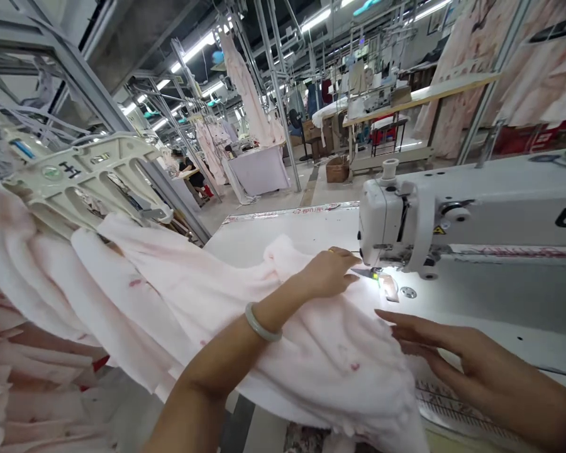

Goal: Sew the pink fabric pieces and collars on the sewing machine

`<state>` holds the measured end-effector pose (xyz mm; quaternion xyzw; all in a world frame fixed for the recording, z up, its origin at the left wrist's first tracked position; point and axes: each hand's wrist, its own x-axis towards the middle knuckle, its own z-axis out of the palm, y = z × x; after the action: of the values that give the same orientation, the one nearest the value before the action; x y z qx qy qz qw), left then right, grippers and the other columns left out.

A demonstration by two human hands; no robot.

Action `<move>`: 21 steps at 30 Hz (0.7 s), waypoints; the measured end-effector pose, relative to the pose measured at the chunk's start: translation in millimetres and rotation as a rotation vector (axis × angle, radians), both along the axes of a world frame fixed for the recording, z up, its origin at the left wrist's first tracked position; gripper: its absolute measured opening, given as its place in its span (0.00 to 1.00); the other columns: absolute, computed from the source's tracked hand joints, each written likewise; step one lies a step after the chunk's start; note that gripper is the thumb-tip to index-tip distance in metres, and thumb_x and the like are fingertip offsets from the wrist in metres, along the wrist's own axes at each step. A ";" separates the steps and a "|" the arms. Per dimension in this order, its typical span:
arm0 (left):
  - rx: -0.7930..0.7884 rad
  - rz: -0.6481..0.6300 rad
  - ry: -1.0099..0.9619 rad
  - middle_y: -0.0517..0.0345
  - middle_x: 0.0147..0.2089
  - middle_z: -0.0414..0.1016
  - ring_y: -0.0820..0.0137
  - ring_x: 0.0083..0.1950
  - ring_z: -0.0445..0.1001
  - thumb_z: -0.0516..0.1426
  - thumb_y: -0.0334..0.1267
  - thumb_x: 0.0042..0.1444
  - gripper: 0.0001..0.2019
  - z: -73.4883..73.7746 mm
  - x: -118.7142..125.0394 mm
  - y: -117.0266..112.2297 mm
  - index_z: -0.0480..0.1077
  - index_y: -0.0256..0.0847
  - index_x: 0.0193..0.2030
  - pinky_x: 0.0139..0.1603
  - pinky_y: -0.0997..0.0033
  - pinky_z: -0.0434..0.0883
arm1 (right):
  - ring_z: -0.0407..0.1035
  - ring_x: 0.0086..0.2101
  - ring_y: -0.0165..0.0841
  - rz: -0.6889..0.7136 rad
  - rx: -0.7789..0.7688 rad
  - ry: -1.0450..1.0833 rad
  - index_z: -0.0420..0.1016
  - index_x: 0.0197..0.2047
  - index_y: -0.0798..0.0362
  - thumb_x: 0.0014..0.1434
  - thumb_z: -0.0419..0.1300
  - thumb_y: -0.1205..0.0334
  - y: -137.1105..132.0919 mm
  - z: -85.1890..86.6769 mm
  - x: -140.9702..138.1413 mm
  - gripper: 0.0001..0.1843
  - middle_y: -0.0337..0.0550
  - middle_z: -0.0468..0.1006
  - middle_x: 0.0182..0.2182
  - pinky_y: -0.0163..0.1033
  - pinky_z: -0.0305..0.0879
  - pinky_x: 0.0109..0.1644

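Note:
A soft pale pink fleece garment [339, 352] with small red prints lies across the sewing table and runs left to a hanger clamp. My left hand [327, 274], with a pale bangle at the wrist, rests over it close to the needle area. Its fingers are closed on a small dark pointed tool, apparently thread snips [363, 273], whose tip points at the presser foot. My right hand [434, 343] is open, fingers stretched out along the garment's right edge. The white sewing machine [391, 220] stands just beyond both hands, its lamp lighting the needle plate.
A cream hanger clamp [89, 176] on a metal frame carries the garment at left. More pink ruffled pieces [33, 390] hang below. A ruler strip [462, 409] lies along the table's front edge. Farther back are workbenches, hanging garments, a carton [337, 169] and a seated person.

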<state>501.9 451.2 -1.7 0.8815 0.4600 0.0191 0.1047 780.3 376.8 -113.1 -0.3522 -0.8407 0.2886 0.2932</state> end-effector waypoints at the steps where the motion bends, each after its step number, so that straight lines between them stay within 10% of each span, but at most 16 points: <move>1: -0.007 0.020 -0.009 0.42 0.69 0.81 0.51 0.74 0.75 0.60 0.36 0.76 0.16 -7.0 2.4 2.4 0.78 0.39 0.67 0.78 0.50 0.71 | 0.87 0.53 0.49 0.053 0.088 -0.036 0.79 0.74 0.41 0.82 0.54 0.47 10.3 5.9 -0.8 0.26 0.51 0.88 0.59 0.47 0.87 0.50; 9: -0.079 0.110 -0.153 0.50 0.49 0.81 0.56 0.61 0.77 0.68 0.38 0.69 0.10 -19.4 -3.9 14.9 0.73 0.43 0.37 0.66 0.58 0.75 | 0.75 0.33 0.41 0.300 0.879 -0.197 0.79 0.59 0.57 0.79 0.52 0.72 47.9 12.0 -27.0 0.16 0.45 0.82 0.38 0.47 0.75 0.35; 21: -0.389 0.236 -0.368 0.59 0.40 0.83 0.66 0.45 0.79 0.63 0.39 0.67 0.08 -18.7 15.6 17.6 0.78 0.40 0.36 0.45 0.71 0.70 | 0.83 0.48 0.40 0.268 0.777 -0.058 0.82 0.59 0.57 0.83 0.53 0.66 55.2 18.4 -11.0 0.15 0.55 0.89 0.51 0.42 0.81 0.51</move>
<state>517.5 468.8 -20.5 0.7669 0.5277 0.1023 0.3505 769.3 431.9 -94.6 -0.1104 -0.9335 -0.0248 0.3401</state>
